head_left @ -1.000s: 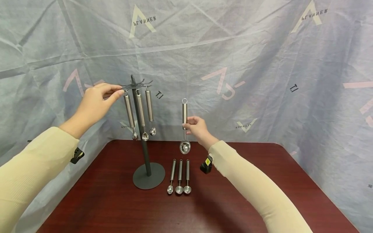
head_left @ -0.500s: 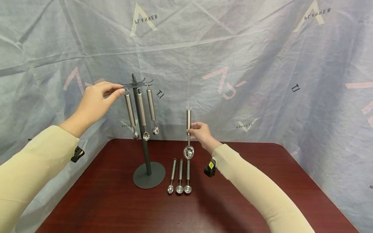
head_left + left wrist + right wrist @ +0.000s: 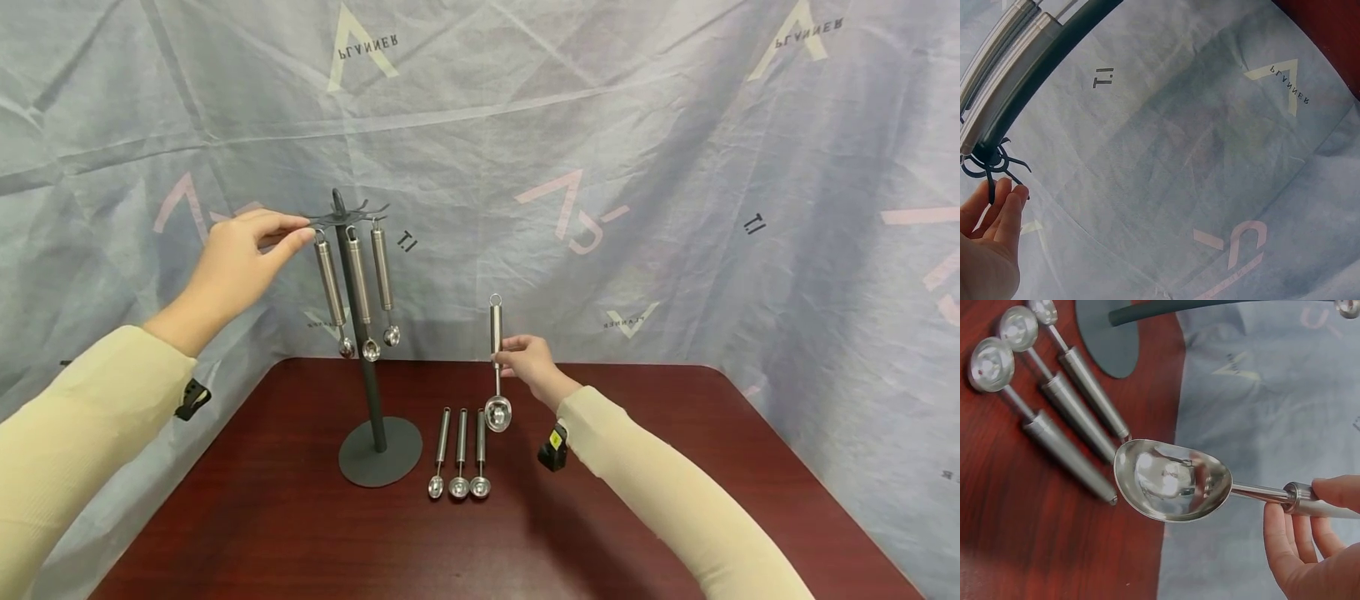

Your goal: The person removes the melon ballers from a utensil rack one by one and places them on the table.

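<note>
My right hand [image 3: 531, 364] pinches the handle of a metal scoop [image 3: 498, 412] and holds it upright above the table, bowl down. In the right wrist view the scoop's oval bowl [image 3: 1172, 481] is polished, with the thumb [image 3: 1338, 489] on the handle. With thumb and fingertips, my left hand [image 3: 236, 262] pinches a hook at the top of a dark utensil stand [image 3: 375, 408]. Three silver-handled scoops hang from the stand: one [image 3: 331, 283] right by the left fingertips, a second [image 3: 360, 279] at the pole, a third [image 3: 382, 271] to its right.
Three small scoops lie side by side on the dark red table [image 3: 600, 517]: a left one [image 3: 442, 437], a middle one [image 3: 461, 437] and a right one [image 3: 481, 437]. The stand's round base [image 3: 360, 462] is to their left. A grey printed cloth [image 3: 675, 208] hangs behind.
My right hand has lowered the scoop and moved it a little to the right, away from the stand. The left hand keeps its place at the hook.
</note>
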Demonstrator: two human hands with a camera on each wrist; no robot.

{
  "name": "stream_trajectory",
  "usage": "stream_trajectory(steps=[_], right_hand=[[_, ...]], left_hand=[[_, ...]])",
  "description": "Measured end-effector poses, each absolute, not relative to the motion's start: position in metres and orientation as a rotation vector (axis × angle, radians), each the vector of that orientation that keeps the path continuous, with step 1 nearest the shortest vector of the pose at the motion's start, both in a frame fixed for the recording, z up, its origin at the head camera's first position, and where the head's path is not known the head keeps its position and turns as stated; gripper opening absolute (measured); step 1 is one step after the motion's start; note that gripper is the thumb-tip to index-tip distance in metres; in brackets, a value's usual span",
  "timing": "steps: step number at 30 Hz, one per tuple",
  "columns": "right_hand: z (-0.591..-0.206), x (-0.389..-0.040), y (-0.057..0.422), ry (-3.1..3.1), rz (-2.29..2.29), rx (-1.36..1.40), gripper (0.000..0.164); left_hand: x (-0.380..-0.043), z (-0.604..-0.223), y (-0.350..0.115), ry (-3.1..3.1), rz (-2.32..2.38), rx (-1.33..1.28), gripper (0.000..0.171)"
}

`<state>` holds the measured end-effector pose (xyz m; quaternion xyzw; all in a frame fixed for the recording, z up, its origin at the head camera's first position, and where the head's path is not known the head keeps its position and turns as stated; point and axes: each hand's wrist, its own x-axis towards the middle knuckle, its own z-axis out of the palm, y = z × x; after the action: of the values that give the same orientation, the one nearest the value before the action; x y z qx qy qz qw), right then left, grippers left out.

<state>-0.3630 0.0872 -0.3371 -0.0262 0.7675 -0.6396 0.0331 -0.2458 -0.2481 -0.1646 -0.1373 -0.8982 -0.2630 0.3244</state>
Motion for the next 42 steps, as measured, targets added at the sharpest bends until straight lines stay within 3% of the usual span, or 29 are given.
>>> stream_trajectory(steps=[12,42], right_hand=[[-0.368,-0.363,0.102,2.332,-1.936,-0.012,0.024],[-0.435,-0.359,0.110,2.287,-1.745,0.064,0.031]], left_hand=[[-0.245,-0.165,-0.249,-2.353,-0.684,-0.362,0.046],[-0.248,-0.165,-0.247,-2.353,-0.721,-0.357,0.046]])
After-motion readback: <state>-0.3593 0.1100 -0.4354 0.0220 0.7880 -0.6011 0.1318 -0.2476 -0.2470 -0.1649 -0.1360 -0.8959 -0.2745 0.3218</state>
